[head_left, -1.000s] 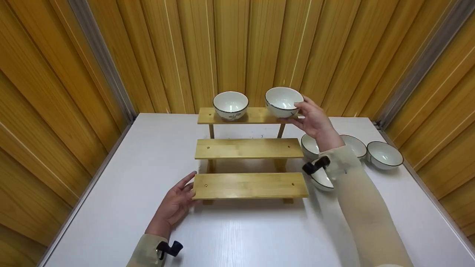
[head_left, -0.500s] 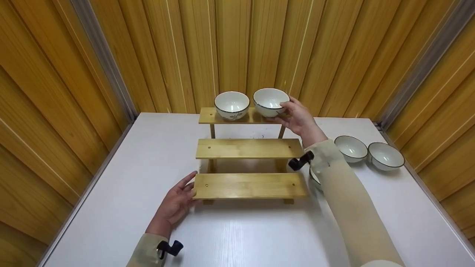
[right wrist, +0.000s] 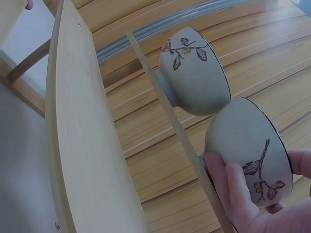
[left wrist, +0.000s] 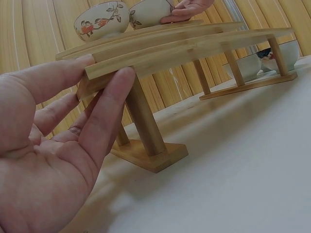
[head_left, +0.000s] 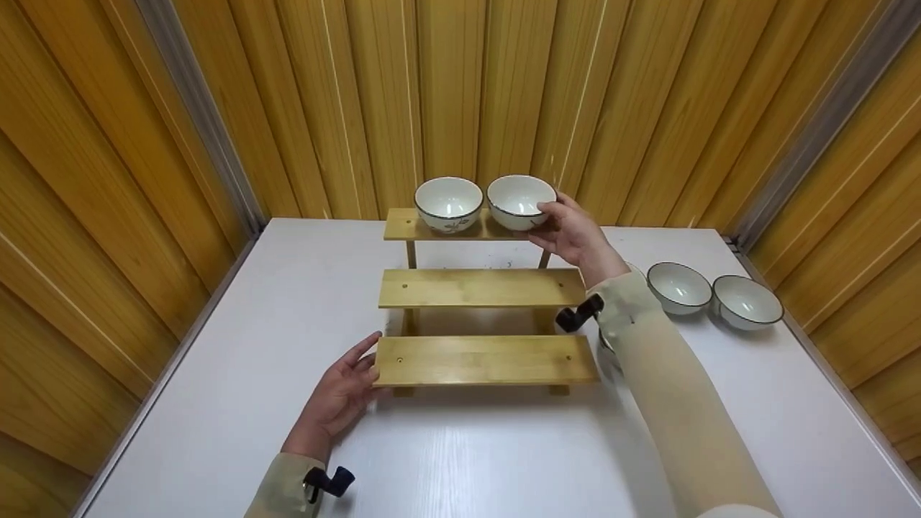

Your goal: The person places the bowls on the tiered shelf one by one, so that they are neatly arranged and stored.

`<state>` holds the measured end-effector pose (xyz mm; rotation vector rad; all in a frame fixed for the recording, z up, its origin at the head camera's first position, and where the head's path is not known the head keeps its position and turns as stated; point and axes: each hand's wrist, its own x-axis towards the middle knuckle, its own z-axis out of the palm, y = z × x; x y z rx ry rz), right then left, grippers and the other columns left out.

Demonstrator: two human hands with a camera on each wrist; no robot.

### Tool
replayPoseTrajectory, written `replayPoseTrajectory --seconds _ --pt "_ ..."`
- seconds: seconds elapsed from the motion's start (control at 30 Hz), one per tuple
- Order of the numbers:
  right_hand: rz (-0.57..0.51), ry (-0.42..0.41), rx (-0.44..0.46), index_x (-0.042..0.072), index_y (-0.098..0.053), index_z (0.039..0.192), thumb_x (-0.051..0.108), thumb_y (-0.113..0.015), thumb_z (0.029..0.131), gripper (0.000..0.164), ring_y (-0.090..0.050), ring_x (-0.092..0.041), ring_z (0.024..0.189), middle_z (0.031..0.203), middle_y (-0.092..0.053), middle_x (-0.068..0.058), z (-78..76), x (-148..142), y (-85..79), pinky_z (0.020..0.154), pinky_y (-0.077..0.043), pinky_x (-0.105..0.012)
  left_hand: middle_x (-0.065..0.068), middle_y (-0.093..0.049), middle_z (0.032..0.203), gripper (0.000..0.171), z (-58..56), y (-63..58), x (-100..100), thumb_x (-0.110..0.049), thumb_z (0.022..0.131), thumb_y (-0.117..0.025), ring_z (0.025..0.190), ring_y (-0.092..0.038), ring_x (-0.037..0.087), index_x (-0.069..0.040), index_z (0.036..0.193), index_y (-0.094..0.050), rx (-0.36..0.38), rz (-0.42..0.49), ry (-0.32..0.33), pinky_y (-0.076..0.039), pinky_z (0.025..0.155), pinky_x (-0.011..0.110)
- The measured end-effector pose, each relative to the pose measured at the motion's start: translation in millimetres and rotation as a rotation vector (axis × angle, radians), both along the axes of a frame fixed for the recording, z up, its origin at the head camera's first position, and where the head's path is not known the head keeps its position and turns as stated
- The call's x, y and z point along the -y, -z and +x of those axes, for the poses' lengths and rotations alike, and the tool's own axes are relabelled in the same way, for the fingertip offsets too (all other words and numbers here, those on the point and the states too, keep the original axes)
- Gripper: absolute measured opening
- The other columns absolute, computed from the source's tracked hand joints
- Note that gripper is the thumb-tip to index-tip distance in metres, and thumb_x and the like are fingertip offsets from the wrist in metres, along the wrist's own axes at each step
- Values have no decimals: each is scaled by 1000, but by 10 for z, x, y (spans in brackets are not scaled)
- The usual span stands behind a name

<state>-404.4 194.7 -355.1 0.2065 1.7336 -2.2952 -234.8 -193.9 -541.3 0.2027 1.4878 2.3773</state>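
Observation:
A three-step wooden display stand [head_left: 486, 360] stands on the white table. My left hand [head_left: 338, 396] holds the left end of its lowest shelf, fingers above and below the board edge in the left wrist view. On the top shelf, toward the left, sits a white bowl [head_left: 447, 200] with a dark rim and a painted branch. Beside it, my right hand [head_left: 575, 234] grips a matching bowl [right wrist: 248, 150] by its right side, thumb at the rim and fingers low on the wall. This bowl is upright, its foot right at the top shelf.
Right of the stand, two similar bowls [head_left: 678, 288] [head_left: 747, 302] rest on the table [head_left: 460, 460]. More bowls there are mostly hidden by my right sleeve [head_left: 669, 374]. Wood-patterned walls [head_left: 446, 86] enclose the table's back and sides.
My right hand has moved the bowl left along the top shelf, close to the other bowl, and lowered it slightly. The left hand has stayed at the lowest shelf.

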Motion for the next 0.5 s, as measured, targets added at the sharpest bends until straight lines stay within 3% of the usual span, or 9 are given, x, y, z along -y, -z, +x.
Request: replayPoseTrajectory --seconds 0.17,0.3,0.4,0.5 --pt "24 -30 8 38 -14 165 23 -47 108 68 -40 -41 149 170 -20 -14 6 -25 1 118 -42 -43 4 -56 140 72 -2 17 7 1 101 -57 120 -65 17 -13 164 -25 -18 14 22 -57 95 35" --pt "20 -51 12 37 -13 165 26 -48 108 68 -39 -41 150 171 -18 -12 19 -65 3 101 -53 -37 4 -56 140 72 -4 20 -1 1 101 -57 119 -65 18 -13 164 -26 -10 14 13 -57 94 34" --pt "-1 -67 11 36 -11 165 27 -48 109 68 -37 -40 151 172 -20 -10 43 -114 0 94 -55 -35 5 -56 141 72 -4 19 -6 1 101 -57 119 -65 19 -12 164 -25 4 11 2 -58 94 34" --pt "-18 -82 8 36 -13 165 27 -48 109 66 -39 -36 151 171 -23 -9 77 -189 0 95 -54 -34 5 -56 141 74 -7 19 -1 2 101 -57 120 -65 19 -11 164 -22 10 15 3 -57 94 34"
